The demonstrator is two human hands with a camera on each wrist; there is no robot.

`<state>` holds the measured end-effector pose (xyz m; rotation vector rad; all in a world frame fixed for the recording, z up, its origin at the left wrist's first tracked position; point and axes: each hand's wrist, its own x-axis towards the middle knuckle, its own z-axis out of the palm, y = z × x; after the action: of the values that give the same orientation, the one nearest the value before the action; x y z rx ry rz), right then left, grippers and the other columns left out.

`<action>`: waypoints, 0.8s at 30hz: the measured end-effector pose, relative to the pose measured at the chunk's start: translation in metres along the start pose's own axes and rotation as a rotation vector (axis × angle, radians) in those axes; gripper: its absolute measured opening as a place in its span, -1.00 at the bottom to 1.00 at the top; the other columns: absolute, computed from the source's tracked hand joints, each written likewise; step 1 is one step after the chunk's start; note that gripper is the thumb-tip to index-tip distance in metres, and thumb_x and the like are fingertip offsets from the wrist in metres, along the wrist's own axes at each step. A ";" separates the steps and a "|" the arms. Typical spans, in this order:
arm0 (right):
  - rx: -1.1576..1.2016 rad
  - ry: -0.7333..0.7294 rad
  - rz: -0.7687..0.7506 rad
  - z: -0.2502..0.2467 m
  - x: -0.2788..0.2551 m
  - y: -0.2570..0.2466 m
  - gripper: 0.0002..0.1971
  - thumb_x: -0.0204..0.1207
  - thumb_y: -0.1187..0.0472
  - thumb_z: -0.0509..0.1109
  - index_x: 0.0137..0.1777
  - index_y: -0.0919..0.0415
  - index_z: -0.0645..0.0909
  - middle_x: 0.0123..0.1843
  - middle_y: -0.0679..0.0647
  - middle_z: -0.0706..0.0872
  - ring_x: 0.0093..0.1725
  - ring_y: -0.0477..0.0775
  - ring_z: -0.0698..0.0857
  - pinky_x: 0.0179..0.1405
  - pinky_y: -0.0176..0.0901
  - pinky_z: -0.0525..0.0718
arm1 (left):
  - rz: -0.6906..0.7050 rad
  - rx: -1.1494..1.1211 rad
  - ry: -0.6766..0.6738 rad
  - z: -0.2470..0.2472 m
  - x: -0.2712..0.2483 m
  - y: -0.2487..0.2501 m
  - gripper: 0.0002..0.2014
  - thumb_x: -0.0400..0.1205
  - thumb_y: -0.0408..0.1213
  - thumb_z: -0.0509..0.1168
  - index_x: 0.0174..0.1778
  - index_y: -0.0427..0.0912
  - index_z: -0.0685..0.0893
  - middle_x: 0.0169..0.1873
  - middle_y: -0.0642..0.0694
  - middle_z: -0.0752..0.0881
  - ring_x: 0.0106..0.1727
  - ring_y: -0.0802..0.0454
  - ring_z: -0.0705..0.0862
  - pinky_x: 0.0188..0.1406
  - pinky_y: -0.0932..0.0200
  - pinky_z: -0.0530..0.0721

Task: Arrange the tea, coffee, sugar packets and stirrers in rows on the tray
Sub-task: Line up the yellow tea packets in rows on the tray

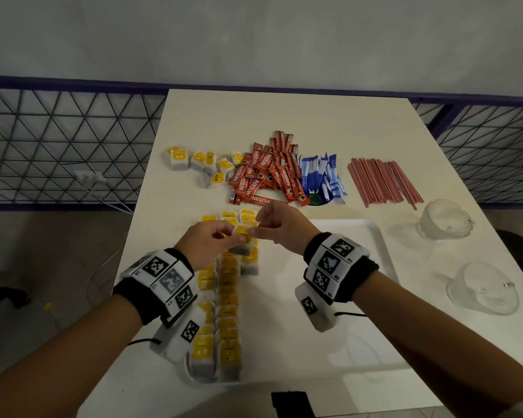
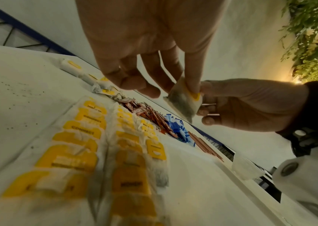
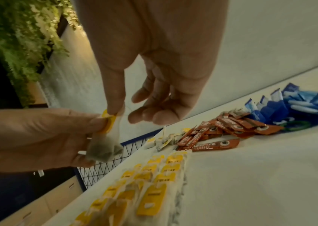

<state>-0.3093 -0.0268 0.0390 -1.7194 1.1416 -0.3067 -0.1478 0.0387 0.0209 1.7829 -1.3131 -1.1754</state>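
Rows of tea bags (image 1: 227,300) fill tray (image 1: 372,236) left side; left hand (image 1: 207,241) and right hand (image 1: 280,226), each grip pinching one tea bag (image 1: 242,231) above rows; coffee sachets (image 1: 266,173), sugar packets (image 1: 322,176), stirrers (image 1: 384,181) on bench (image 1: 284,113) beyond.

Left hand (image 2: 150,45) and right hand (image 2: 250,107) pinch one tea bag (image 2: 183,104) above tea-bag rows (image 2: 88,145).
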 end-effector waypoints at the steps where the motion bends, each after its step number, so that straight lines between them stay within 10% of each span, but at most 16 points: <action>1: -0.016 0.026 -0.009 0.001 -0.003 0.001 -0.77 0.41 0.14 0.51 -0.18 0.03 0.46 -0.31 -0.09 0.56 -0.32 -0.11 0.52 -0.22 -0.24 0.53 | 0.002 0.010 -0.001 0.002 -0.001 -0.001 -0.78 0.49 -0.18 0.44 -0.45 -0.03 0.59 -0.41 -0.06 0.58 -0.32 0.05 0.52 -0.19 0.22 0.46; 8: -0.179 0.102 -0.090 0.008 -0.021 0.002 -0.79 0.52 0.19 0.41 0.14 0.17 0.67 -0.15 -0.06 0.60 -0.17 -0.06 0.52 -0.28 -0.53 0.40 | 0.025 0.101 0.046 0.011 -0.002 -0.004 -0.75 0.54 -0.15 0.40 -0.43 -0.01 0.53 -0.46 0.06 0.55 -0.40 0.20 0.48 -0.43 0.46 0.39; 24: -0.328 -0.096 0.013 0.007 -0.030 0.001 -0.73 0.52 0.08 0.39 0.10 0.24 0.71 0.04 0.13 0.76 -0.09 -0.08 0.55 -0.04 -0.30 0.47 | 0.029 0.104 -0.138 0.015 -0.010 -0.009 -0.81 0.46 -0.15 0.46 -0.43 0.03 0.62 -0.40 0.05 0.62 -0.34 0.15 0.53 -0.31 0.39 0.47</action>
<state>-0.3212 0.0010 0.0440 -1.9874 1.1797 -0.0269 -0.1590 0.0508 0.0100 1.7756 -1.4997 -1.2531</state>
